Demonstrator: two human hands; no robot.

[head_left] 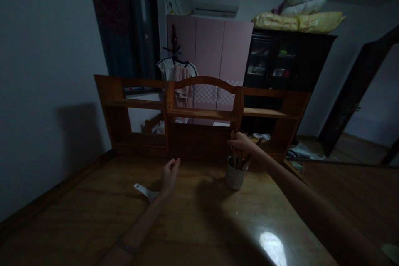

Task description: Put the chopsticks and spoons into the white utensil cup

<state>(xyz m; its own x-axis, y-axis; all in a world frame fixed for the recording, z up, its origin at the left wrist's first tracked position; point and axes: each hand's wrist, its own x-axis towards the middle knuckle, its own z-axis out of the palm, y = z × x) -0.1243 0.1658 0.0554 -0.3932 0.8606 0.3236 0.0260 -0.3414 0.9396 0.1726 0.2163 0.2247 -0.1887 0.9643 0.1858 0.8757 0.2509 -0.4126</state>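
Observation:
A light perforated utensil holder (234,176) stands on the wooden desk, with several chopsticks (239,162) and a flat wooden handle (250,157) sticking up from it. Above its rim, my right hand (241,142) is closed around the upper ends of some chopsticks; their lower parts are hidden inside the holder. My left hand (170,174) hovers over the desk with its fingers curled in, and nothing shows in it. Beside the left wrist lies a white spoon or rice paddle (144,190), its far end hidden behind the forearm.
A wooden shelf unit (202,114) runs along the back of the desk (193,216). To the left is a pale wall (46,70). Beyond the shelf stand hanging clothes (181,75), a pink wardrobe (208,45) and a black cabinet (307,62).

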